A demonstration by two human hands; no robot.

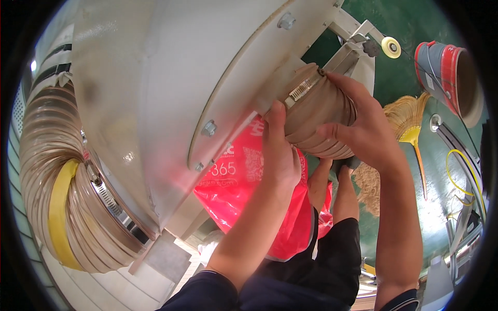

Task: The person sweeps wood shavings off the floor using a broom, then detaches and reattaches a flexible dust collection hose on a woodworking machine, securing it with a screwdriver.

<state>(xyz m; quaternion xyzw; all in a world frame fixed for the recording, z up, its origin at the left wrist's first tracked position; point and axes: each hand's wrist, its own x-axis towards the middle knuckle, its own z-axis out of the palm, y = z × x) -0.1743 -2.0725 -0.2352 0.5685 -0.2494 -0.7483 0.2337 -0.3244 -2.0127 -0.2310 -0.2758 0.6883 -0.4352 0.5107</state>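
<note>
1. In the head view, the right hand (365, 122) clasps the short ribbed hose (319, 129) between thumb and fingers, its thumb lying across the ribs and its index finger reaching up to one end of the metal clamp (302, 93)
2. The left hand (284, 155) has its thumb raised at the near left edge of the hose, just below the clamp; its other fingers are hidden, so I cannot tell how firmly it grips
3. The hose is brownish, with rounded ridges, and the slotted clamp circles its upper end
4. It lies between the two hands, close against the pale machine housing (171, 67)
5. The housing is smooth, dull-surfaced metal, with a curved flange and hex bolts (209, 128)
6. Below the left hand hangs a glossy, creased red plastic bag (223, 194)
7. At the far left bends a thick, translucent ribbed duct (39, 155) crossed by a yellow band (61, 217)
8. On the shiny green floor (397, 179) lie a straw broom (407, 116) and a heap of tan, grainy material (367, 189)
</note>
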